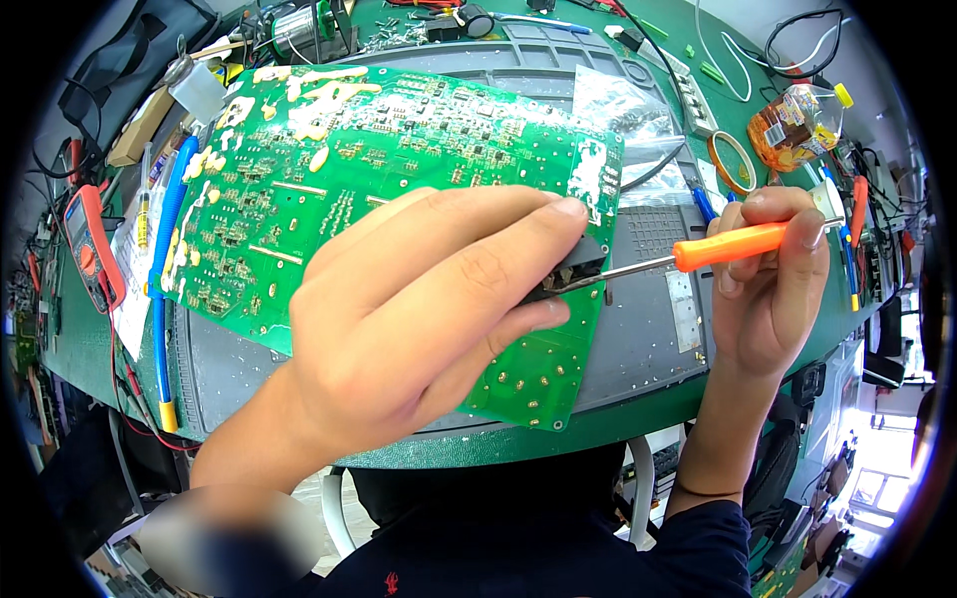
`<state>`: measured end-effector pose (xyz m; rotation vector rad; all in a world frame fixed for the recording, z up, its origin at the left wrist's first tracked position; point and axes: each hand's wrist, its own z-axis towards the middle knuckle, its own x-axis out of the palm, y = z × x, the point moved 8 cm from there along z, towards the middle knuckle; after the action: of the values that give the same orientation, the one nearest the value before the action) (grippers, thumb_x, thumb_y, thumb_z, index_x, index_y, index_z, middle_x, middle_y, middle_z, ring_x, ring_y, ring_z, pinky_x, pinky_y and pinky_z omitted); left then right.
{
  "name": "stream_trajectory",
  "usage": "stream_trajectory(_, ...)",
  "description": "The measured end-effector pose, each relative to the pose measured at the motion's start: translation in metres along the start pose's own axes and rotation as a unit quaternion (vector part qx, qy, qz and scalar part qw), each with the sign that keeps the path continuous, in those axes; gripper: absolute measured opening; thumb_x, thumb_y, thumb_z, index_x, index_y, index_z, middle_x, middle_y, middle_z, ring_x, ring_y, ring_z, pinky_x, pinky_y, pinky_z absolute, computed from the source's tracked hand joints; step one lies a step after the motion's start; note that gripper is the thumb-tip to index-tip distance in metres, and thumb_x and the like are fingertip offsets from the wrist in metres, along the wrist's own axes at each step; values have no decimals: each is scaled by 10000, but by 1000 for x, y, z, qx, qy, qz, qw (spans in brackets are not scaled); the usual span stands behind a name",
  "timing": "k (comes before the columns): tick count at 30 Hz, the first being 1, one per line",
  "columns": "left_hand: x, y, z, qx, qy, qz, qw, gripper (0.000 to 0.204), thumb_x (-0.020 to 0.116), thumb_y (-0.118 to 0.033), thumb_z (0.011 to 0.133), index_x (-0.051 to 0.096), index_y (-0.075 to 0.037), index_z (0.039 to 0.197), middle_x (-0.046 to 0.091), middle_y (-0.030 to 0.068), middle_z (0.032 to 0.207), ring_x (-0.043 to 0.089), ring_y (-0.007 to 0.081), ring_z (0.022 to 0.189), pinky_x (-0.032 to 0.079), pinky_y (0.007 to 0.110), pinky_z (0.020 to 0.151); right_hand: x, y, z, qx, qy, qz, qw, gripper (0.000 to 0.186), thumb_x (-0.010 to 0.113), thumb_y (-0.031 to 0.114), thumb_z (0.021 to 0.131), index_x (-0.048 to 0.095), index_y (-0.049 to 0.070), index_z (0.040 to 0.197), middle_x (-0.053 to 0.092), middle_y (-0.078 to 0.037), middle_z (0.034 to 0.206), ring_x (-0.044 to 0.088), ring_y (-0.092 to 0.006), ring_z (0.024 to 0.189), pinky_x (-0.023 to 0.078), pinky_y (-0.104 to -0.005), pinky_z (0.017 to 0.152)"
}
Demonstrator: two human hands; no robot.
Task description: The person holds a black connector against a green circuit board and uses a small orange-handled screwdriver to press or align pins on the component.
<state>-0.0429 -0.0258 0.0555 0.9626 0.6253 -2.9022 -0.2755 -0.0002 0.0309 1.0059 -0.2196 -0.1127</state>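
My left hand (429, 299) reaches over a large green circuit board (329, 179), its fingers closed on a small black block-shaped part (578, 261) above the board's right side. My right hand (768, 279) grips the orange handle of a screwdriver (728, 246) between thumb and fingers. The metal shaft points left, and its tip meets the black part near my left fingertips. My left hand covers the middle of the board and most of the black part. Yellowish-white blobs lie on the board's upper left.
A grey work mat (648, 349) lies under the board. At the left are a red multimeter (92, 249) and a blue rod (169, 219). A clear plastic bag (623, 105), tape roll (733, 162), yellow-capped bottle (797, 125) and power strip (695, 105) stand far right. A solder spool (299, 30) sits far left.
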Motion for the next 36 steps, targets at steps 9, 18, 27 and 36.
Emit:
stream_trajectory(9,-1,0,0,-8,-11,-11,1000,431,772,-19,736,659,65,1143,701,225,1062,705,319,903,570,341,770,3,5,-1,-15,26,-10,1000,421,492,344,1043,603,-59,992,597,-104,748,533,-84,535,400,-192,454)
stream_trajectory(18,-3,11,1,-62,-4,-9,998,446,724,41,754,645,12,1192,691,171,1051,688,266,896,542,316,756,7,-6,2,64,-6,2,998,395,512,312,1039,655,-49,966,604,-78,715,556,-93,556,396,-206,477)
stream_trajectory(27,-21,26,6,-113,-64,13,991,418,629,33,783,624,-24,1198,602,151,1064,619,266,938,495,324,818,-22,18,17,-88,-168,-71,979,268,552,192,1015,647,-24,1143,704,-126,916,586,-68,634,394,-189,542)
stream_trajectory(36,-24,0,31,-105,-45,-25,993,318,617,15,845,628,-5,1162,636,125,1042,659,218,885,536,300,774,-10,65,54,-137,-117,-77,981,226,615,153,985,668,14,1155,678,-68,954,574,-58,699,415,-183,584)
